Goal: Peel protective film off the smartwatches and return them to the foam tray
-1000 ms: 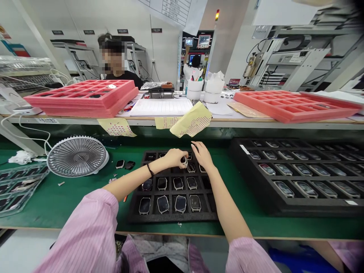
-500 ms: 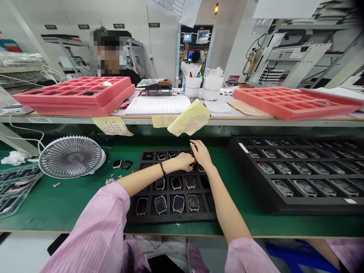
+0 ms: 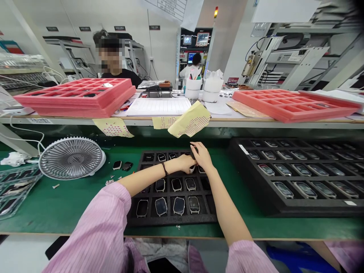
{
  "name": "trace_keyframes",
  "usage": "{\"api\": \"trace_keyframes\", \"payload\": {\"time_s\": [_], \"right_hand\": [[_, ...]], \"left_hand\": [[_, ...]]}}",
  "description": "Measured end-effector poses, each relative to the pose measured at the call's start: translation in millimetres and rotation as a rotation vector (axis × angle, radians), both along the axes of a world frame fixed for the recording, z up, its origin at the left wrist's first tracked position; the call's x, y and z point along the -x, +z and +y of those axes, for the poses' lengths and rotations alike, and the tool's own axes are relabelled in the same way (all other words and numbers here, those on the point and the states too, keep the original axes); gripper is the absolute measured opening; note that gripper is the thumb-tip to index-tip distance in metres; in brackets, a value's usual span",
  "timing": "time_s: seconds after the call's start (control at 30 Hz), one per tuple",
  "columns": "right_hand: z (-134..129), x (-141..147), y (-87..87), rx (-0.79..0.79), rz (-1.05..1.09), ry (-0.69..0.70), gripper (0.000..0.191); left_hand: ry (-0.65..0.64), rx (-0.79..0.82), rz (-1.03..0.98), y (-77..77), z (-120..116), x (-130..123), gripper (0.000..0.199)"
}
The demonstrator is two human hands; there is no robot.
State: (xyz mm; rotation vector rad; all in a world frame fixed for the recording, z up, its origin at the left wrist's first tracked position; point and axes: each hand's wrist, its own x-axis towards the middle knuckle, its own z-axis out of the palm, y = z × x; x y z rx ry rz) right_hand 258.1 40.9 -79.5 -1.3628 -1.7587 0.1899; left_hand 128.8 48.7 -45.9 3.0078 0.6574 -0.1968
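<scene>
Watch case [image 3: 192, 169], seemingly, lies just beneath the hands [image 3: 200, 156].

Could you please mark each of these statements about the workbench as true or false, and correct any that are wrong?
1. The left hand and right hand are both over the small tray. True.
2. A dark bracelet circles the left wrist. True.
3. The fan sits to the right of the small tray. False: the fan sits to its left.
4. The pink trays lie on the green mat. False: the pink trays sit on the raised bench behind it.
</scene>
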Motion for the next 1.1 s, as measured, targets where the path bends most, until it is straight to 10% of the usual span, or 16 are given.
{"api": "trace_keyframes", "payload": {"time_s": [0.37, 0.77, 1.1], "right_hand": [[4, 9, -5.9, 0.126, 0.346, 0.024, 0.037], [-52, 126, -7.0, 0.569, 0.587, 0.551, 0.039], [-100, 187, -6.8, 0.508, 0.636, 0.482, 0.038]], "left_hand": [[0.223, 0.099, -0.383, -14.5, -12, 48, 0.048], [0.736, -0.087, -0.616, -8.1, -79, 147, 0.045], [0.765, -0.08, -0.552, -7.2, -129, 174, 0.058]]}}
